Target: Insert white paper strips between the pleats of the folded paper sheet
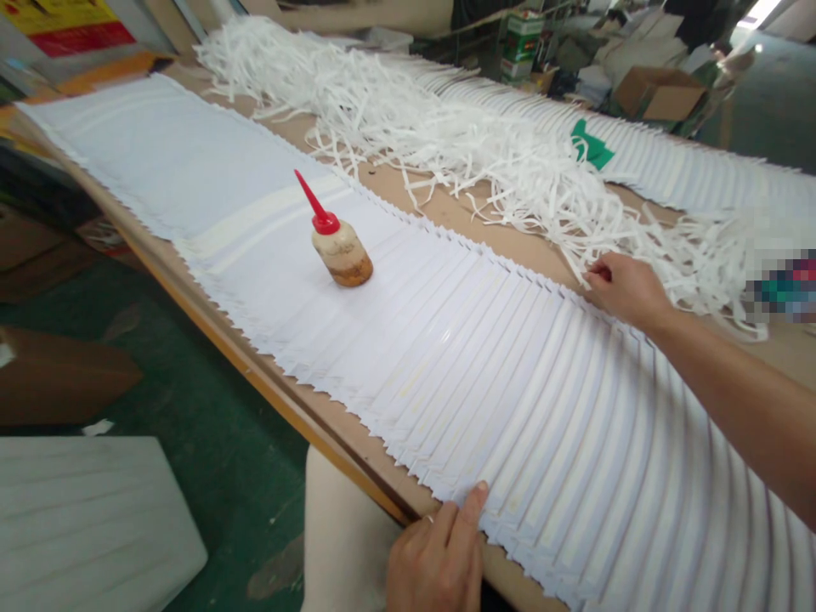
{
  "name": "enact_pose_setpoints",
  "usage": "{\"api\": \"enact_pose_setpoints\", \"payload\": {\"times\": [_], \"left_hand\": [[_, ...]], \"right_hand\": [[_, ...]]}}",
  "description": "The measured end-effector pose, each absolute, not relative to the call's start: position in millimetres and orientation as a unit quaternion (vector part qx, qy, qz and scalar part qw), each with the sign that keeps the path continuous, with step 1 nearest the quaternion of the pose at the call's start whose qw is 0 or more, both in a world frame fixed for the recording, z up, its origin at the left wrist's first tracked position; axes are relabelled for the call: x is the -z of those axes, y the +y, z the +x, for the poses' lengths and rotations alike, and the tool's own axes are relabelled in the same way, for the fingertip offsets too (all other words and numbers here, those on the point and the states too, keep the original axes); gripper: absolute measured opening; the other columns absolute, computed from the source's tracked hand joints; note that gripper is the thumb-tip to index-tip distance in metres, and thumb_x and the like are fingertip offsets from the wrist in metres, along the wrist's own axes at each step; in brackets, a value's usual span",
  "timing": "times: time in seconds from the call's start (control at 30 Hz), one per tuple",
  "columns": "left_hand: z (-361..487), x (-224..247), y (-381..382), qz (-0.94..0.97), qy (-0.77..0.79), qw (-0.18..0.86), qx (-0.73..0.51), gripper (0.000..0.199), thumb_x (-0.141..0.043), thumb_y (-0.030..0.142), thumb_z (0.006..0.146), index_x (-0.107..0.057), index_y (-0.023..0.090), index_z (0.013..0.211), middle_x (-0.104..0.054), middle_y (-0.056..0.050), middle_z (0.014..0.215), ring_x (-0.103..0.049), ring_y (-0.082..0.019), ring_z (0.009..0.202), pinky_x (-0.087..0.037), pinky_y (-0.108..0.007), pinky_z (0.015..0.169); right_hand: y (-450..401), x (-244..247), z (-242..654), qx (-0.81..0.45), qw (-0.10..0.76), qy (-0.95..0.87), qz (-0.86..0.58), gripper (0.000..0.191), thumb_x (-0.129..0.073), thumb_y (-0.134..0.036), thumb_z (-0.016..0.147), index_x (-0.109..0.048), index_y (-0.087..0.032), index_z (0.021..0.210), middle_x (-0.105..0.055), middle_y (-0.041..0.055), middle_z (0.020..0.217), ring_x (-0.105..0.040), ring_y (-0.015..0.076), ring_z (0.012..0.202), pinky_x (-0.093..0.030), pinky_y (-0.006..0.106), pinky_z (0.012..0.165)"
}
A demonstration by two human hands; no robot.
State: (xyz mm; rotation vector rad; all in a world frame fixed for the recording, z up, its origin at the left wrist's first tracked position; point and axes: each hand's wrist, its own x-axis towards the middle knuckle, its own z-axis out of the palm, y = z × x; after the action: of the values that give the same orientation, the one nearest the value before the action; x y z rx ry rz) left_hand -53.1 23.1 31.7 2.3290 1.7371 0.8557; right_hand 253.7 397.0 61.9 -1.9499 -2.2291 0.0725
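Glue bottle (341,246) sitting on the paper sheets (408,357)
Loose paper strips (446,144) lie behind them, toward the far edge of the table (510,246)

No legible text, brand or number in this view. Yellow-and-red poster (67,25), upper left: printed marks present, too blurred and oblique to read. Stacked carton (523,47), far background: green-and-white printing, too small to read. Glue bottle with red nozzle (341,251): no label legible on its body. Pleated white paper (510,399): no print seen. Green paper piece (592,144): no characters seen. Pixelated patch (784,285), right edge: obscured, nothing readable. Cardboard box (660,93), background: no markings legible.
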Motion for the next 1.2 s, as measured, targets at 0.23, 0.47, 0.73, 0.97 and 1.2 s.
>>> {"api": "enact_pose_setpoints", "payload": {"times": [0.23,0.47,0.73,0.97,1.2], "left_hand": [[-54,-31,15,0.720,0.605,0.086,-0.328,0.028,-0.042,0.013,0.106,-0.060,0.017,0.127,-0.081,-0.006,0.093,-0.079,-0.018,0.071,-0.064,-0.025,0.064],[-52,-40,9,0.694,0.585,0.170,-0.383,0.025,-0.045,0.012,0.105,-0.061,0.021,0.121,-0.081,-0.004,0.095,-0.080,-0.018,0.078,-0.065,-0.025,0.071],[-26,-42,6,0.720,0.539,0.185,-0.396,0.026,-0.046,0.011,0.099,-0.060,0.024,0.116,-0.077,0.001,0.083,-0.076,-0.017,0.063,-0.060,-0.025,0.058],[-27,-31,-6,0.682,0.561,0.208,-0.420,0.028,-0.047,0.009,0.096,-0.063,0.026,0.113,-0.078,0.002,0.084,-0.076,-0.015,0.064,-0.059,-0.022,0.059],[0,-52,21,0.613,0.548,0.380,-0.424,0.025,-0.052,0.016,0.098,-0.073,0.023,0.109,-0.074,-0.001,0.086,-0.070,-0.016,0.073,-0.055,-0.025,0.065]], "right_hand": [[419,-54,251,-0.081,0.117,-0.699,-0.700,0.020,-0.067,-0.041,0.083,-0.067,-0.023,0.073,-0.070,0.0097,0.072,-0.060,0.0239,0.071,-0.040,0.037,0.069],[362,-82,293,-0.131,0.136,-0.703,-0.686,0.028,-0.065,-0.047,0.086,-0.070,-0.021,0.075,-0.072,0.0096,0.068,-0.061,0.0238,0.066,-0.040,0.038,0.063],[401,-62,261,-0.132,0.146,-0.681,-0.706,0.021,-0.068,-0.039,0.082,-0.068,-0.022,0.071,-0.069,0.0105,0.071,-0.062,0.0261,0.073,-0.042,0.039,0.071],[381,-61,268,-0.206,0.192,-0.642,-0.713,0.025,-0.072,-0.042,0.078,-0.062,-0.025,0.063,-0.060,0.0048,0.058,-0.056,0.0238,0.063,-0.040,0.038,0.063],[206,-86,273,-0.535,0.321,-0.466,-0.627,0.045,-0.088,-0.063,0.071,-0.066,-0.025,0.079,-0.059,0.0007,0.064,-0.046,0.0139,0.054,-0.034,0.030,0.050]]}}
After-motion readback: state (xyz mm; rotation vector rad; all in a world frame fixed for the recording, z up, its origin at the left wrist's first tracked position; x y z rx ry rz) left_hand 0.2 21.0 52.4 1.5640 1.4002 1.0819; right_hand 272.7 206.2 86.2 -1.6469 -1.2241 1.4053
